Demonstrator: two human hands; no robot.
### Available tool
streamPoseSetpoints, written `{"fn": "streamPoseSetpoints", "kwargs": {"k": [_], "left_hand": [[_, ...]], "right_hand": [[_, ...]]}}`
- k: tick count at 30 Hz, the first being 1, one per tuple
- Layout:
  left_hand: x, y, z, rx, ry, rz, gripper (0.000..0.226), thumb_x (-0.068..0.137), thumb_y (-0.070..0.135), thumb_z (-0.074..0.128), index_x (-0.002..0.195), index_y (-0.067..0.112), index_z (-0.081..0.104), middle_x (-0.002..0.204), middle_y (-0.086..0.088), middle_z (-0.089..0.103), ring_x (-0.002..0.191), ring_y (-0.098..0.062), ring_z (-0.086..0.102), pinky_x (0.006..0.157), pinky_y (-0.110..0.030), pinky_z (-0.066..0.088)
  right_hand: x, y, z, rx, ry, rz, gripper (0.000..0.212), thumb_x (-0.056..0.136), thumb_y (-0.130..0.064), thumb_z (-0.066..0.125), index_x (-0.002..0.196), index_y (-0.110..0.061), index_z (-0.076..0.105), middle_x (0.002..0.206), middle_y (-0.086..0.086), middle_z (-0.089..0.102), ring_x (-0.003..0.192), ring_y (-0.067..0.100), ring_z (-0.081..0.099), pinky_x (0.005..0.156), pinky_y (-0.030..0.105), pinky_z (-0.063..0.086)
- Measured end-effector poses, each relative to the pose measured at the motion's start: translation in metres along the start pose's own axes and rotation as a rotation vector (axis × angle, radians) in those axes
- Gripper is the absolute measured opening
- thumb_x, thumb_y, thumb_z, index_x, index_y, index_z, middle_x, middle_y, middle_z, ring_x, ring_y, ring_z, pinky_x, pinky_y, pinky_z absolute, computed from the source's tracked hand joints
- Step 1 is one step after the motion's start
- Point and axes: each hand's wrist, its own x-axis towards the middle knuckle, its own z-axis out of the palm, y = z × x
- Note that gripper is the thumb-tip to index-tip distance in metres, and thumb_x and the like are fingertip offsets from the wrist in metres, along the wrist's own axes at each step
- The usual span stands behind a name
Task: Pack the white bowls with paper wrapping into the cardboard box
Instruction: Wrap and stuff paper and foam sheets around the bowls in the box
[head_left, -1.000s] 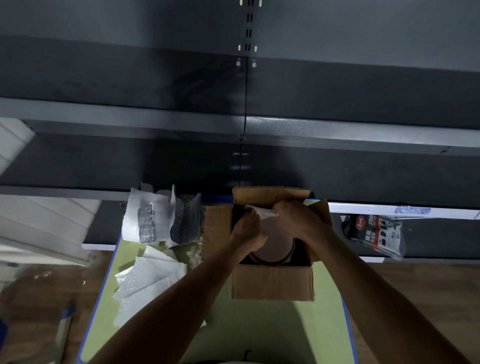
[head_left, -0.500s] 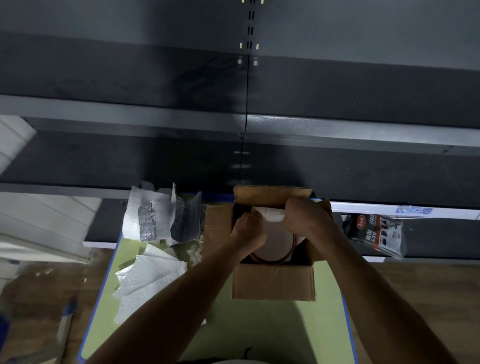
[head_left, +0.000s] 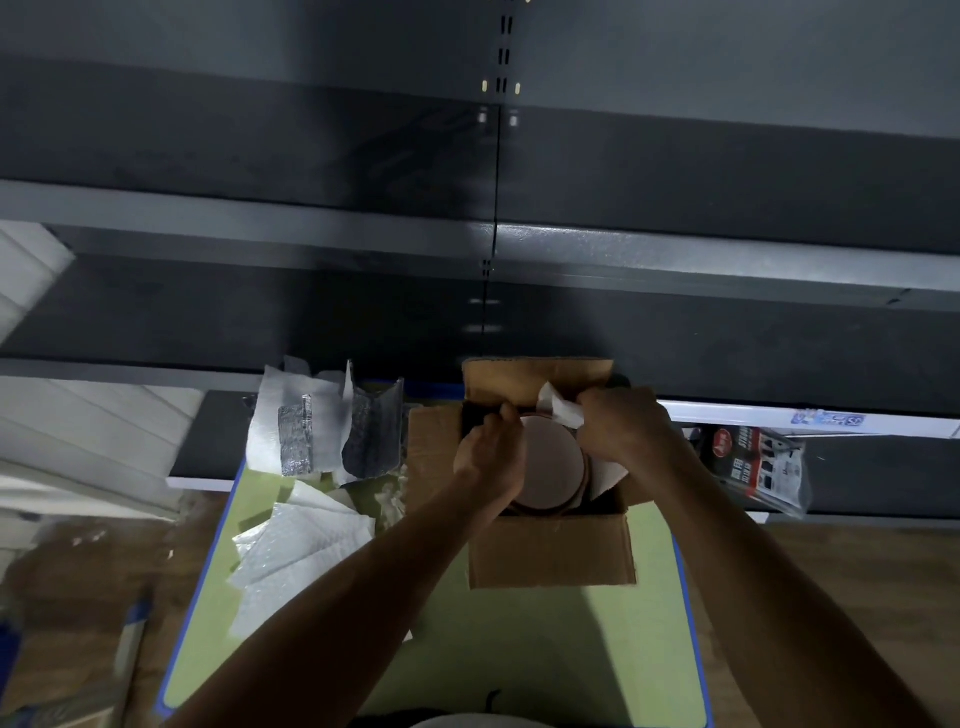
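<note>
Head view: your left hand (head_left: 488, 460) curls at the left rim of the bowl (head_left: 553, 467) inside the cardboard box (head_left: 550, 553), its hold unclear, while your right hand (head_left: 626, 436) pinches the paper wrapping (head_left: 563, 410) above the bowl's far-right edge.

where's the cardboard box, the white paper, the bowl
brown cardboard box (head_left: 550, 553): head view, front wall
crumpled white paper (head_left: 563, 411): head view, exposed middle
round white bowl (head_left: 553, 467): head view, flat round face

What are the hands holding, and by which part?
The right hand pinches white paper by its right end, over the bowl in the cardboard box. The left hand curls at the bowl's left rim; whether it grips it cannot be told.
</note>
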Motion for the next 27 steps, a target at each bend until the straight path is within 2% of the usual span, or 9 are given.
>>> {"fn": "streamPoseSetpoints", "kwargs": {"k": [4,7,10,14,17,19,21,24,27], "left_hand": [[0.002,-0.002,0.0,0.015,0.013,0.036,0.049,0.091,0.012,0.06,0.133,0.004,0.036,0.124,-0.015,0.058,0.108,-0.027,0.062,0.086,-0.034,0.052],[0.001,-0.005,0.002,0.03,0.026,0.062,0.055,0.088,0.015,0.065,0.134,0.006,0.036,0.123,-0.012,0.059,0.105,-0.024,0.064,0.085,-0.033,0.055],[0.0,-0.008,0.005,0.028,0.05,0.078,0.055,0.085,0.016,0.067,0.131,0.008,0.038,0.12,-0.01,0.062,0.102,-0.024,0.065,0.085,-0.033,0.055],[-0.003,-0.006,0.006,0.073,0.088,0.086,0.055,0.089,0.018,0.062,0.135,0.006,0.035,0.124,-0.011,0.058,0.105,-0.024,0.064,0.084,-0.031,0.052],[-0.006,-0.008,0.009,0.094,0.117,0.104,0.061,0.091,0.02,0.062,0.142,0.006,0.03,0.128,-0.012,0.055,0.104,-0.022,0.065,0.083,-0.03,0.054],[-0.009,-0.01,0.012,0.074,0.151,0.131,0.069,0.088,0.019,0.066,0.145,0.009,0.027,0.131,-0.012,0.052,0.103,-0.022,0.064,0.081,-0.031,0.056],[-0.014,-0.011,0.014,0.057,0.178,0.16,0.076,0.085,0.016,0.068,0.147,0.012,0.025,0.134,-0.011,0.048,0.108,-0.024,0.06,0.084,-0.033,0.055],[-0.022,-0.015,0.009,-0.013,0.255,0.232,0.072,0.083,0.014,0.069,0.144,0.016,0.032,0.137,-0.007,0.044,0.118,-0.022,0.052,0.09,-0.031,0.053],[-0.028,-0.031,-0.006,-0.155,0.408,0.324,0.051,0.09,0.024,0.06,0.137,0.02,0.041,0.132,-0.002,0.05,0.115,-0.016,0.053,0.088,-0.032,0.054]], "right_hand": [[0.001,0.001,0.004,0.112,0.109,-0.014,0.034,0.097,-0.044,0.047,0.101,-0.014,0.063,0.099,0.007,0.069,0.091,0.029,0.064,0.073,0.033,0.041],[0.0,0.002,0.004,0.146,0.097,0.024,0.028,0.095,-0.038,0.051,0.095,-0.013,0.062,0.094,0.008,0.068,0.09,0.029,0.064,0.07,0.032,0.04],[-0.004,0.001,0.001,0.172,0.032,0.046,0.021,0.095,-0.029,0.052,0.084,-0.011,0.052,0.077,0.006,0.06,0.092,0.031,0.063,0.077,0.035,0.044],[0.001,-0.001,0.007,0.067,-0.011,0.027,0.019,0.095,-0.029,0.05,0.096,-0.012,0.058,0.099,0.009,0.066,0.098,0.029,0.061,0.091,0.037,0.038],[0.002,-0.001,0.01,0.016,-0.025,-0.003,0.012,0.093,-0.025,0.048,0.085,-0.017,0.05,0.084,0.005,0.061,0.083,0.025,0.058,0.093,0.037,0.033],[-0.002,-0.002,0.008,0.012,0.052,-0.031,0.019,0.095,-0.03,0.048,0.083,-0.016,0.052,0.084,0.005,0.064,0.088,0.028,0.061,0.093,0.038,0.034],[-0.012,-0.002,-0.002,0.059,0.153,-0.038,0.024,0.095,-0.035,0.05,0.094,-0.014,0.062,0.095,0.009,0.069,0.093,0.031,0.064,0.087,0.037,0.042],[-0.035,0.001,-0.031,0.108,0.264,-0.059,0.028,0.089,-0.022,0.057,0.117,-0.017,0.062,0.105,0.012,0.068,0.097,0.033,0.064,0.077,0.036,0.049],[-0.05,0.001,-0.063,0.187,0.376,-0.103,0.017,0.086,-0.013,0.055,0.102,-0.014,0.061,0.091,0.012,0.065,0.086,0.035,0.062,0.068,0.036,0.047]]}}
